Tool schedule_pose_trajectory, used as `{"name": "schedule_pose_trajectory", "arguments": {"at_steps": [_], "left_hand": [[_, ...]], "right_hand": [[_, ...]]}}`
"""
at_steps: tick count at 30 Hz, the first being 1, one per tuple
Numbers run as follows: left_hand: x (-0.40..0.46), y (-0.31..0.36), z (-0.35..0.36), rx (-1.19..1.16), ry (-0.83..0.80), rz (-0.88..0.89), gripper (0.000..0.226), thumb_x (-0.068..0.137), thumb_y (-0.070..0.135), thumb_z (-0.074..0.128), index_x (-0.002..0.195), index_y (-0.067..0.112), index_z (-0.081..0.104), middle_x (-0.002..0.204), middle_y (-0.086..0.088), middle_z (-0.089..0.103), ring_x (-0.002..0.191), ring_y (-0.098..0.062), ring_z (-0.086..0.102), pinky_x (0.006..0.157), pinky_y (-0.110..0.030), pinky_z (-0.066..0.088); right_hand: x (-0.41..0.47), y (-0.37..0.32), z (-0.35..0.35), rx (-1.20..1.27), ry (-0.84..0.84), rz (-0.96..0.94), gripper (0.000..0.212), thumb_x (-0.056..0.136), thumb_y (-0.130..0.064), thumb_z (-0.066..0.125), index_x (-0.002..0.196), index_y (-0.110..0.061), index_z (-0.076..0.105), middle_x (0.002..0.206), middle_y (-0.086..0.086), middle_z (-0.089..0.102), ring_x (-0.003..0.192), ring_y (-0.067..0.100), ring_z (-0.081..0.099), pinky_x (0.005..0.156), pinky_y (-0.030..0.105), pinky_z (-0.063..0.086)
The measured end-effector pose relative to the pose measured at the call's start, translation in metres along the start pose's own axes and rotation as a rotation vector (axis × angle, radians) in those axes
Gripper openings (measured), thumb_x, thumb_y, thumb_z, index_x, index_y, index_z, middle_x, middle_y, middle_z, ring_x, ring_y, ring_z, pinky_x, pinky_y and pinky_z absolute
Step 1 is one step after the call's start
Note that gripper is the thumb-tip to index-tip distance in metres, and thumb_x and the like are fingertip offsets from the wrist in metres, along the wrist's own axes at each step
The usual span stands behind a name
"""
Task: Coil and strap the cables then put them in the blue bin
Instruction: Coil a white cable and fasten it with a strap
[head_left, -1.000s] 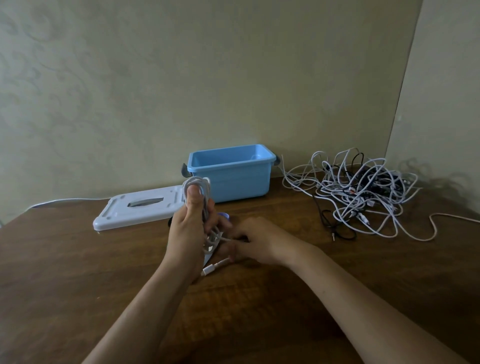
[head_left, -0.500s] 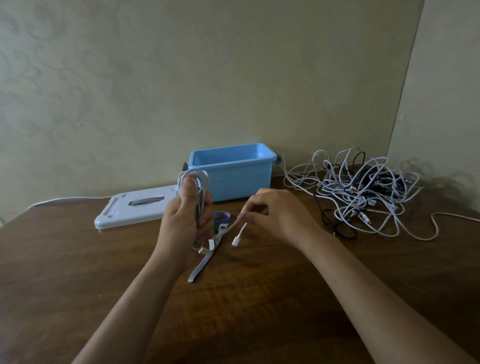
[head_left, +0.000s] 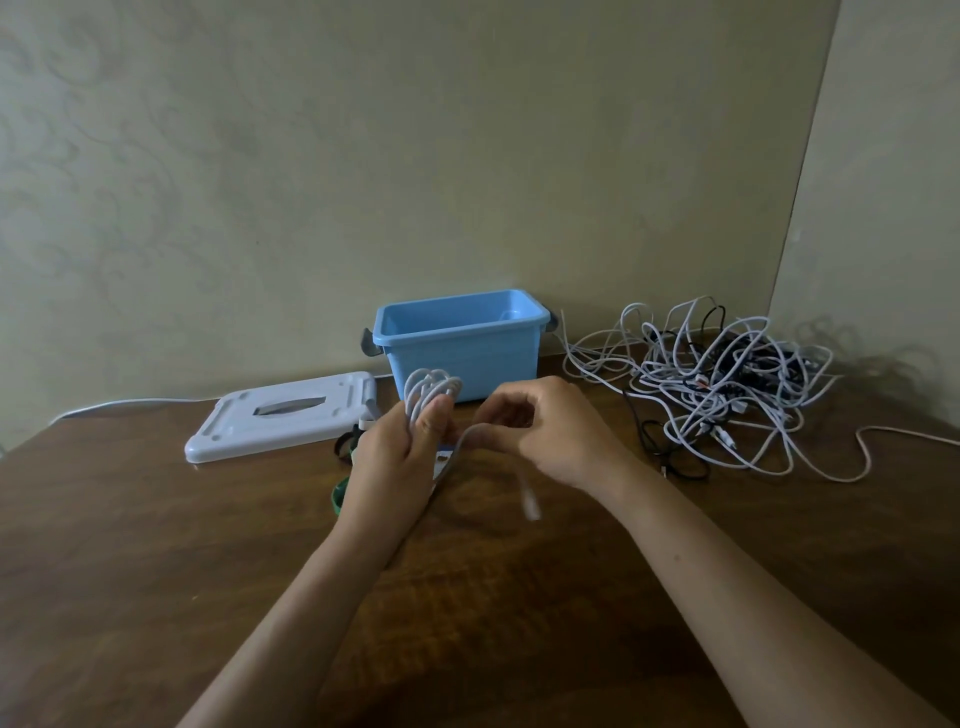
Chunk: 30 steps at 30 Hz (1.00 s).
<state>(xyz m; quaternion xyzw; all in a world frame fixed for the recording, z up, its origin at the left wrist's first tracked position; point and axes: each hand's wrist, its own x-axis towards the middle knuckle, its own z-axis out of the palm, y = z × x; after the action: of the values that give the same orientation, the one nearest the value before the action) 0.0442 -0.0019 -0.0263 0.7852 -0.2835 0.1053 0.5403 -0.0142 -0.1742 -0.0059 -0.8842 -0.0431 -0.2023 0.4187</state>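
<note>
Left hand (head_left: 395, 457) grips the coil (head_left: 431, 392); right hand (head_left: 550, 431) pinches its loose tail (blurry). Strapping's next, I'd guess.

The right hand (head_left: 550, 431) has risen from the tabletop (head_left: 156, 545) and closed in on the left hand (head_left: 400, 457), now pinching the loose cable tail (head_left: 511, 467) just beside the coiled cable (head_left: 431, 389); the tail arches over and its plug dangles, blurred, below the right hand; green straps (head_left: 338, 500) now show left of the left wrist.
</note>
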Motion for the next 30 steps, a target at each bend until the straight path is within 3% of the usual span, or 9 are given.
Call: {"name": "schedule_pose_trajectory", "arguments": {"at_steps": [4, 9, 13, 17, 20, 23, 26, 30], "left_hand": [[0.004, -0.001, -0.002, -0.027, -0.036, -0.055, 0.063, 0.085, 0.071, 0.038, 0.086, 0.016, 0.068, 0.081, 0.001, 0.076, 0.065, -0.004, 0.066, 0.063, -0.031, 0.050], [0.000, 0.005, 0.001, 0.033, -0.189, -0.080, 0.064, 0.081, 0.069, 0.040, 0.065, 0.010, 0.058, 0.048, 0.005, 0.052, 0.047, -0.008, 0.047, 0.051, -0.022, 0.040], [-0.001, 0.005, 0.001, 0.065, -0.233, -0.069, 0.055, 0.084, 0.064, 0.040, 0.061, 0.016, 0.052, 0.043, 0.010, 0.046, 0.043, -0.002, 0.041, 0.049, -0.018, 0.036], [-0.001, 0.006, 0.001, 0.007, -0.252, -0.075, 0.041, 0.089, 0.056, 0.042, 0.073, 0.022, 0.058, 0.050, 0.014, 0.055, 0.049, 0.002, 0.050, 0.053, -0.013, 0.039], [-0.002, 0.004, -0.001, 0.072, -0.287, -0.044, 0.026, 0.098, 0.042, 0.048, 0.084, 0.025, 0.062, 0.065, 0.009, 0.063, 0.059, 0.004, 0.058, 0.057, -0.010, 0.045], [-0.002, 0.002, -0.001, 0.074, -0.242, -0.048, 0.028, 0.099, 0.041, 0.049, 0.083, 0.022, 0.063, 0.060, 0.011, 0.063, 0.055, 0.000, 0.056, 0.055, -0.013, 0.045], [0.000, 0.000, -0.002, 0.042, -0.174, -0.059, 0.032, 0.096, 0.046, 0.049, 0.090, 0.021, 0.069, 0.067, 0.009, 0.067, 0.060, -0.001, 0.059, 0.057, -0.014, 0.044], [0.001, -0.003, -0.003, 0.084, -0.163, -0.051, 0.031, 0.096, 0.046, 0.051, 0.095, 0.022, 0.071, 0.078, 0.004, 0.070, 0.070, -0.003, 0.063, 0.061, -0.015, 0.048]], "right_hand": [[0.000, 0.002, -0.005, -0.291, 0.012, -0.061, 0.021, 0.083, -0.047, 0.077, 0.094, -0.030, 0.071, 0.085, -0.017, 0.066, 0.078, -0.002, 0.061, 0.069, 0.019, 0.049], [0.001, 0.006, 0.000, -0.357, 0.000, -0.098, 0.017, 0.089, -0.043, 0.073, 0.099, -0.029, 0.067, 0.081, -0.023, 0.060, 0.077, -0.008, 0.058, 0.071, 0.019, 0.052], [0.002, 0.010, -0.008, -0.369, 0.030, -0.070, 0.021, 0.086, -0.051, 0.073, 0.096, -0.033, 0.071, 0.083, -0.021, 0.065, 0.077, -0.006, 0.059, 0.063, 0.011, 0.039], [0.004, 0.011, -0.010, -0.326, -0.004, -0.070, 0.008, 0.091, -0.030, 0.074, 0.097, -0.032, 0.070, 0.093, -0.018, 0.068, 0.086, -0.004, 0.061, 0.071, 0.018, 0.044], [0.004, 0.013, -0.010, -0.361, 0.008, -0.083, 0.007, 0.090, -0.030, 0.074, 0.095, -0.032, 0.070, 0.096, -0.016, 0.063, 0.089, 0.000, 0.058, 0.075, 0.022, 0.045], [0.003, 0.014, -0.008, -0.412, 0.115, -0.119, 0.009, 0.088, -0.039, 0.074, 0.095, -0.033, 0.073, 0.090, -0.014, 0.054, 0.082, 0.001, 0.050, 0.066, 0.015, 0.037], [0.002, 0.013, -0.008, -0.370, 0.146, -0.112, 0.014, 0.089, -0.046, 0.072, 0.097, -0.034, 0.073, 0.083, -0.020, 0.062, 0.073, -0.006, 0.055, 0.061, 0.010, 0.035], [0.003, 0.014, -0.004, -0.220, 0.072, -0.086, 0.020, 0.095, -0.031, 0.070, 0.115, -0.031, 0.073, 0.106, -0.020, 0.072, 0.090, -0.013, 0.061, 0.077, 0.006, 0.047]]}}
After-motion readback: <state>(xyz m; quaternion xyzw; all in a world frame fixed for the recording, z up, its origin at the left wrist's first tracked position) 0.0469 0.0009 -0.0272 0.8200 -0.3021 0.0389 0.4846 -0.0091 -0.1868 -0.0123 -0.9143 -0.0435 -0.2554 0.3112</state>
